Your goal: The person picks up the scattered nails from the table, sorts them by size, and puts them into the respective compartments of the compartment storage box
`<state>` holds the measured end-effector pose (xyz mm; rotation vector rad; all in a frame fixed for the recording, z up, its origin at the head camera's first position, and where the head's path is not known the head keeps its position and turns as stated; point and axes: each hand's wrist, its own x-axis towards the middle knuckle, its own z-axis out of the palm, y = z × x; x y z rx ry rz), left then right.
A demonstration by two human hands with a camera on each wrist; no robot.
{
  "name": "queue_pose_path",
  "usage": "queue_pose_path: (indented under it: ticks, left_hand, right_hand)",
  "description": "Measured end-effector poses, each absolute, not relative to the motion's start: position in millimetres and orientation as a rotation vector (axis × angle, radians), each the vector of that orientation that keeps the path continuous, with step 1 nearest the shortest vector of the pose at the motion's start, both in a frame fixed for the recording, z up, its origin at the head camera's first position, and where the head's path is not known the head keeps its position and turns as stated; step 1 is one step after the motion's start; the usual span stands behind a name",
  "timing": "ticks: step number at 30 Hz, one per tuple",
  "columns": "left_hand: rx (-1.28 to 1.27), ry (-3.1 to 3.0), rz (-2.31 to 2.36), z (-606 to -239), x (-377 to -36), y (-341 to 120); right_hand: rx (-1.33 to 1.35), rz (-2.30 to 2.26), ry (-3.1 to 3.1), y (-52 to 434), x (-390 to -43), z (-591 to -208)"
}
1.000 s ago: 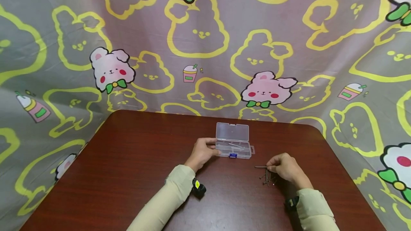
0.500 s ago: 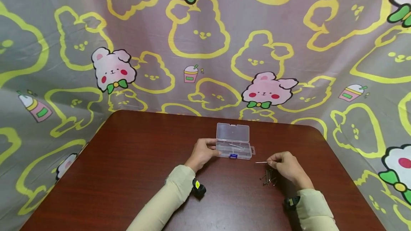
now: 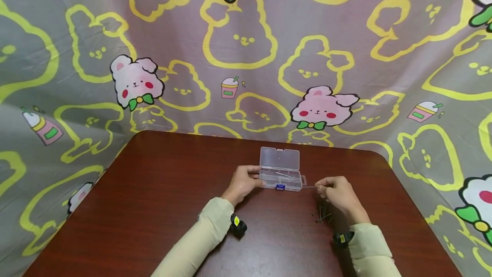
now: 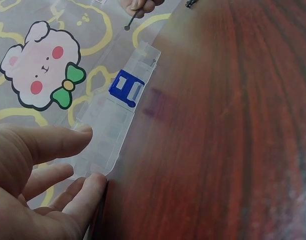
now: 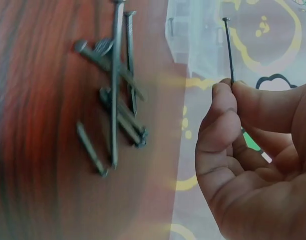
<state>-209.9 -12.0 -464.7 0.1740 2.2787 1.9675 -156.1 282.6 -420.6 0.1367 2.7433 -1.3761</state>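
Note:
A small clear plastic box with a blue latch lies open on the dark wooden table, its lid tipped back. My left hand holds the box's left end between thumb and fingers. My right hand pinches a thin nail by its tip, level above the table, just right of the box. The nail's head points at the box. A loose pile of nails lies on the table under and in front of the right hand, also seen close as the pile of nails.
A nail or two lie inside the box. A cartoon-rabbit cloth hangs behind and drapes round the table's far and side edges. Both wrists carry small black cameras.
My right hand lifted one nail from the pile and carried it up and left toward the box's right end. The left hand and box stayed put.

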Motion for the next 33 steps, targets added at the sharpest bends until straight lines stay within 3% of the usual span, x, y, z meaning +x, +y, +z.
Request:
queue_pose_path:
  ticks: [33]
  left_hand:
    - [0.182,2.290,1.969,-465,-208,-12]
  right_hand:
    - [0.173,-1.542,2.707,241,-170,-417]
